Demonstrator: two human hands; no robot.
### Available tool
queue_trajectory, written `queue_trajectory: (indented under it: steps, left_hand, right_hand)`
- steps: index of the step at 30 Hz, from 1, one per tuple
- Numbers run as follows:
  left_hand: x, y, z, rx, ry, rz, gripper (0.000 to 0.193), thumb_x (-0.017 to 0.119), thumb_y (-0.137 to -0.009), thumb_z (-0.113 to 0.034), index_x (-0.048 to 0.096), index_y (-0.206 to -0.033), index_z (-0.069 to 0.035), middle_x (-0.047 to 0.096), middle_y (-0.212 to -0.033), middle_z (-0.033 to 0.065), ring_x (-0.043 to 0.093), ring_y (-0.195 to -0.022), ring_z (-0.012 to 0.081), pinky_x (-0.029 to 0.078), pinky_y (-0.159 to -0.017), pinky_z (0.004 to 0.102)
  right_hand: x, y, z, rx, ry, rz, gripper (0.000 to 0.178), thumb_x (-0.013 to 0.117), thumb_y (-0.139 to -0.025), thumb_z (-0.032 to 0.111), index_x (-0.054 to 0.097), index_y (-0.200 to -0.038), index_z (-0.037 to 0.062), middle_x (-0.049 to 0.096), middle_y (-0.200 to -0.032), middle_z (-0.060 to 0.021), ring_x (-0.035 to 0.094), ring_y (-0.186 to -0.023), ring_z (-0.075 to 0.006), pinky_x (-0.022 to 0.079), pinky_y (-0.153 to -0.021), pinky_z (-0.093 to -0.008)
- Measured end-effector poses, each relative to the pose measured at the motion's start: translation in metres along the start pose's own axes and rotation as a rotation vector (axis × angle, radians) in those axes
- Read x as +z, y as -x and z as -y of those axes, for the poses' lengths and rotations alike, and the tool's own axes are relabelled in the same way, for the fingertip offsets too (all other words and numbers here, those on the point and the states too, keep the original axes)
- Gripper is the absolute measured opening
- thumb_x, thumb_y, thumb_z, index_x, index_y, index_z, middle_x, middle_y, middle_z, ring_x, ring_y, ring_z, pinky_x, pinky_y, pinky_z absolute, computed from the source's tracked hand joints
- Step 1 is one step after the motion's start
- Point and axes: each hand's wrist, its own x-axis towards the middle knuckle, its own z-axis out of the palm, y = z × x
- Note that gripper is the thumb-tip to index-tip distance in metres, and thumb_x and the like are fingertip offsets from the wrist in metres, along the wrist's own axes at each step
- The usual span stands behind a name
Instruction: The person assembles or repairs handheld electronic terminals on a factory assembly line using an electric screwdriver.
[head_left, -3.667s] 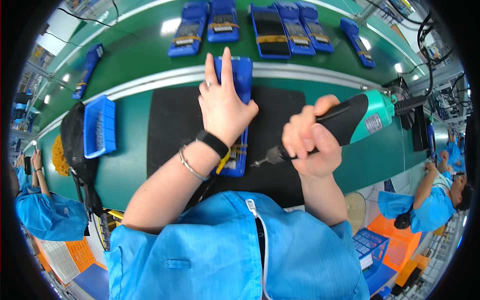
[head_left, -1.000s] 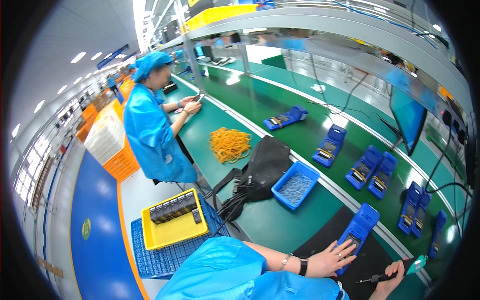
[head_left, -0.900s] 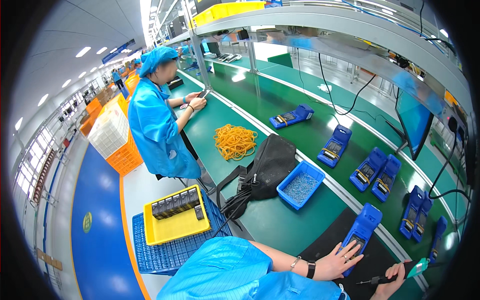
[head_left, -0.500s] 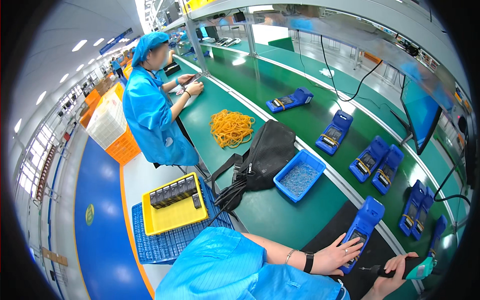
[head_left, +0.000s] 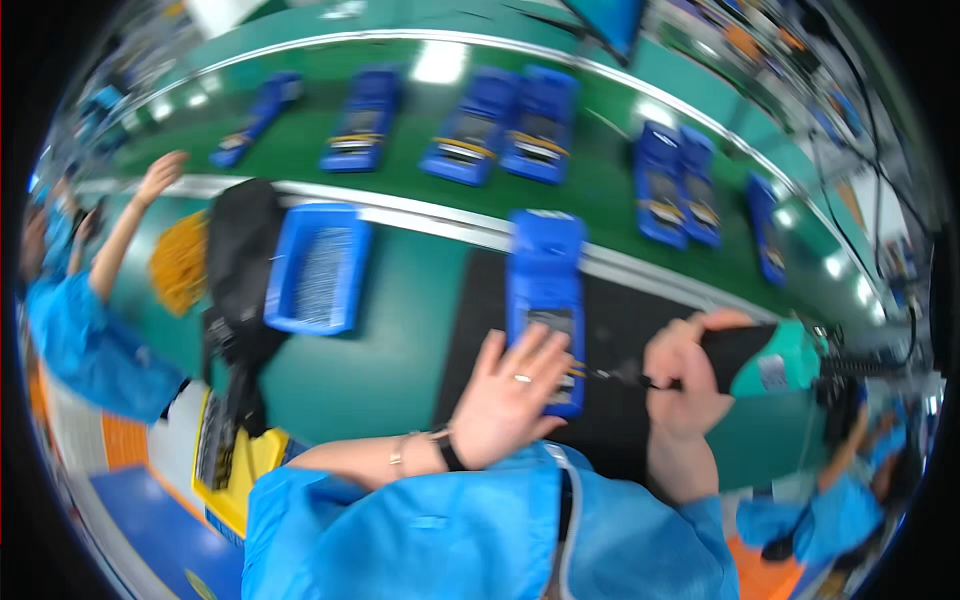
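Observation:
A blue handheld terminal [head_left: 546, 270] lies on a black mat [head_left: 478, 330] in front of me, with a yellow rubber band around its lower part. My left hand [head_left: 505, 400] lies across that lower half, fingers stretched out and apart, wearing a ring. Over the mat's right side my right hand [head_left: 685, 375] is closed around a green and black electric screwdriver [head_left: 780, 362]. The screwdriver's thin bit points left toward the terminal's lower edge; blur hides whether it touches.
Several more blue terminals [head_left: 362, 120] lie along the green belt beyond a metal rail. Left of the mat are a blue bin [head_left: 354, 270] of small metal pieces, a black bag [head_left: 243, 250] and yellow rubber bands [head_left: 178, 262]. Co-workers [head_left: 95, 340] stand at both sides.
My view has swung to the right, so the scene sits further left and a co-worker appears at right. My left hand stays on the terminal; the screwdriver remains in my right.

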Motion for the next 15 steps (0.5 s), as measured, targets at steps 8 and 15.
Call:
queue_trajectory:
  steps: [8,15]
  left_hand:
    - [0.007,-0.007,0.005,-0.024,-0.061,0.066,0.079,0.08,-0.062,-0.03,0.049,-0.127,-0.001,0.039,-0.141,0.0175,0.033,-0.133,0.0368,0.02,-0.107,0.0576]
    - [0.008,-0.008,0.0,-0.033,-0.108,0.106,0.075,0.078,-0.064,-0.031,0.05,-0.127,-0.002,0.038,-0.142,0.0164,0.032,-0.134,0.0348,0.021,-0.105,0.0605]
  right_hand:
    - [-0.014,0.001,0.004,0.106,0.2,0.092,0.031,0.056,-0.085,0.003,0.039,-0.11,0.007,0.049,-0.068,-0.0055,0.048,-0.052,-0.0141,0.042,-0.051,-0.0289]
    - [-0.025,0.0,0.001,0.089,0.394,0.268,0.03,0.053,-0.089,0.004,0.036,-0.112,0.0102,0.048,-0.069,-0.0033,0.049,-0.057,-0.0132,0.044,-0.057,-0.0292]
